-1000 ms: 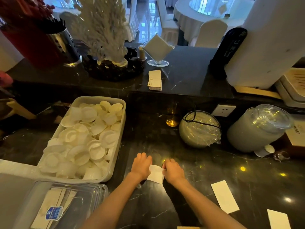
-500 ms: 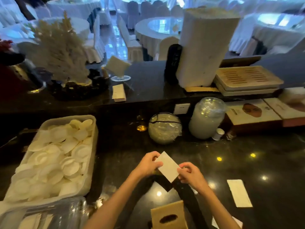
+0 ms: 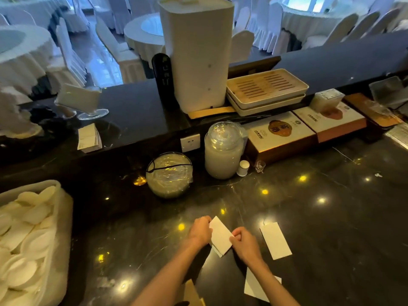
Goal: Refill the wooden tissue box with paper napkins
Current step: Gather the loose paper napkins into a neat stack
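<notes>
A folded white paper napkin [image 3: 220, 236] is pinched between both hands just above the dark counter. My left hand [image 3: 199, 230] grips its left edge and my right hand [image 3: 245, 242] grips its right edge. A second folded napkin [image 3: 275, 240] lies flat on the counter to the right. Another napkin [image 3: 254, 287] lies near the bottom, partly under my right forearm. A corner of the wooden tissue box [image 3: 191, 294] shows at the bottom edge between my arms; most of it is out of frame.
A white tub [image 3: 63, 219] of small white dishes stands at the left. Behind the hands sit a wrapped glass bowl [image 3: 169, 174], a lidded jar [image 3: 223, 151] and flat boxes [image 3: 280, 135]. A raised dark ledge [image 3: 136, 111] carries a tall white appliance [image 3: 197, 54] and stacked trays [image 3: 266, 91].
The camera has swung right and up, sliding the dish tub towards the left edge. Both hands lifted the napkin off the counter and still hold it. The wooden box slipped almost out of frame.
</notes>
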